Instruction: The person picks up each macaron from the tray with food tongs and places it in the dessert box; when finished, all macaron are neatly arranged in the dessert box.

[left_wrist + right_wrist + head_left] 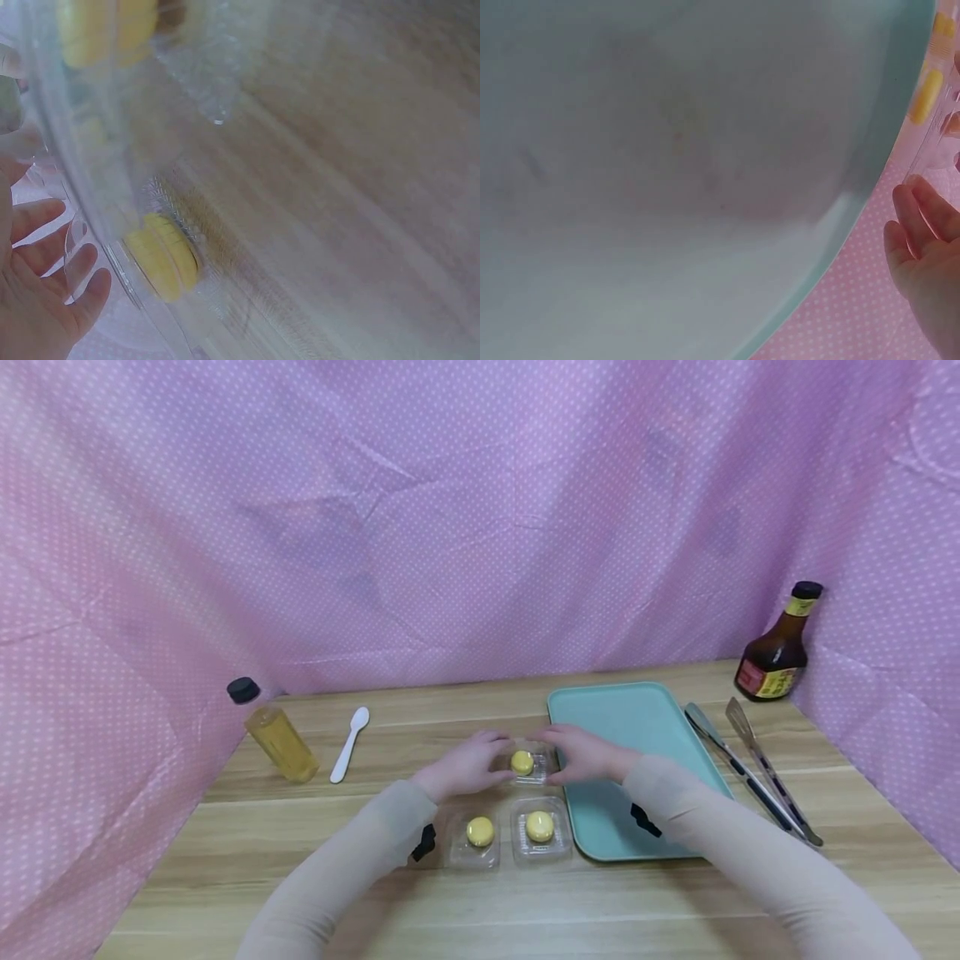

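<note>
Two beige sleeves are reaching in from the near edge of the wooden worktop (675,893), nearest the camera. Both hands are meeting near the middle of the worktop, around a small clear plastic tray (534,770) that is holding a round yellow pastry (522,762). The left hand (467,767) is gripping the tray's left side with curled fingers, and the right hand (585,756) is gripping its right side the same way; the fingertips themselves are partly hiding behind the plastic. Whether the tray is lifting off the wood or resting on it cannot be told.

Closer to the near edge, two more clear trays are sitting side by side, each with a yellow pastry: one on the left (480,832) and one on the right (539,827). A teal serving tray (645,718) is lying just right of the hands, its long side running toward the far edge. Metal tongs (757,772) are lying beyond it toward the right edge, with a dark sauce bottle (780,647) at the far right corner. An oil bottle (279,739) and a white plastic spoon (349,744) are lying toward the left edge.

Risks, as a judgement: the thin plastic may be flexing under the squeeze, so the pastry could be popping out or getting crushed. A sleeve could also be brushing the two nearer trays, dragging them toward the near edge.
</note>
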`<control>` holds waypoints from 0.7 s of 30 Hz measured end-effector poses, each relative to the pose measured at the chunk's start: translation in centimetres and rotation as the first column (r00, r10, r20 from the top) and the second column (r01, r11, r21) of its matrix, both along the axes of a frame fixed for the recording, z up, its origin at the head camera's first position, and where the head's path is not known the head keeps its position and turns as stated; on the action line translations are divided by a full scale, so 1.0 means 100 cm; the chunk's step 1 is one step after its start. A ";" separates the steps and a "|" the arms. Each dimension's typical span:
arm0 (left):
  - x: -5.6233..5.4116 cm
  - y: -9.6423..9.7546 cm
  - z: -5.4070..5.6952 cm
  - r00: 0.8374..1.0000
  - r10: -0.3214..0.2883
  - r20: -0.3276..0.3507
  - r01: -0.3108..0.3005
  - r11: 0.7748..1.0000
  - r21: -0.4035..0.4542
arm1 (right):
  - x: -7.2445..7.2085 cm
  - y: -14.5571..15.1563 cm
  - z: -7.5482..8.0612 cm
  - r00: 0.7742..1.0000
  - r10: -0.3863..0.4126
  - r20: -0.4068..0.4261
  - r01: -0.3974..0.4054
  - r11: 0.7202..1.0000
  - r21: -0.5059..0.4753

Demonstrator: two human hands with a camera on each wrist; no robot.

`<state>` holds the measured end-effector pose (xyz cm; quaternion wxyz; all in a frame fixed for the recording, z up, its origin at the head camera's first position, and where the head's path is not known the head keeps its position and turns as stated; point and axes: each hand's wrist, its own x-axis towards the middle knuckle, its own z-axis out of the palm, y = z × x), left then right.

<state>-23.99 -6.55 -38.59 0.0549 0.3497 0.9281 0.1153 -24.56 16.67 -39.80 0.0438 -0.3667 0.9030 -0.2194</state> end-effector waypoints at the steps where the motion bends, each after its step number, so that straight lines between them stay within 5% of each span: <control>1: 0.000 0.000 0.000 1.000 0.002 0.001 -0.002 1.000 -0.001 | 0.000 0.000 0.000 1.000 -0.003 0.002 0.003 1.000 0.004; 21: 0.001 0.001 0.001 1.000 -0.007 -0.005 0.007 0.999 -0.032 | 0.003 0.001 0.002 0.998 -0.032 0.054 0.029 0.998 0.052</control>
